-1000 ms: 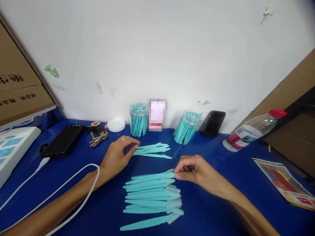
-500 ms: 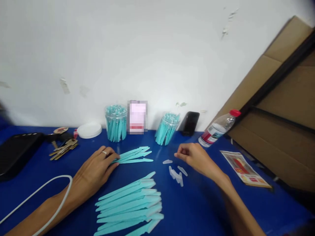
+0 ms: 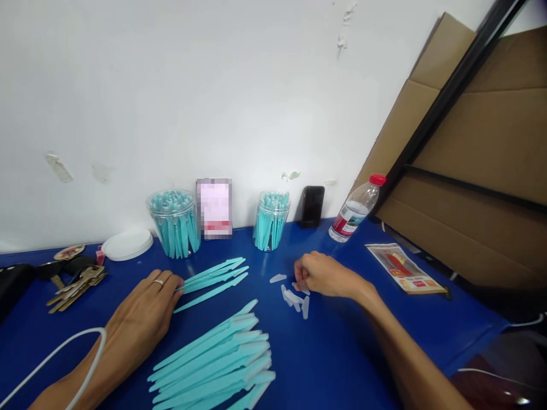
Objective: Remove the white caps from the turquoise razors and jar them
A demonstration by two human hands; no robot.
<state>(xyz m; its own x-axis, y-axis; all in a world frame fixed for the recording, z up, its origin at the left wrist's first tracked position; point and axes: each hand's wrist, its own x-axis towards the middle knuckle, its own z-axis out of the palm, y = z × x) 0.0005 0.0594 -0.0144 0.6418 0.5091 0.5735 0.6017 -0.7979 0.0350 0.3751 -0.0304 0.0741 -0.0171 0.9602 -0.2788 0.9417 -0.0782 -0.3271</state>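
My left hand (image 3: 147, 304), with a ring on one finger, is at the handle ends of a small bunch of turquoise eyebrow razors (image 3: 216, 274), its fingertips closed on them. One razor (image 3: 213, 291) lies slightly apart on the near side of that bunch. My right hand (image 3: 318, 275) has its fingers bent down and pinched at a small translucent blade cover (image 3: 302, 289), partly hidden by the fingertips. Several more loose blade covers (image 3: 293, 298) lie beside it. Closer to me is a larger row of eyebrow razors (image 3: 213, 359) with pale covers on their tips.
Two clear tubs (image 3: 175, 228) (image 3: 270, 225) full of razors stand by the wall, with a pixelated screen (image 3: 214, 208) between them. Also there are a white lid (image 3: 127, 245), keys (image 3: 81, 285), a black phone (image 3: 312, 206), a water bottle (image 3: 354, 210), a packet (image 3: 405, 269) and a white cable (image 3: 100, 341).
My right hand has come down and closer to the loose blade covers. One razor now lies more apart from the small bunch. The view has turned to the right.
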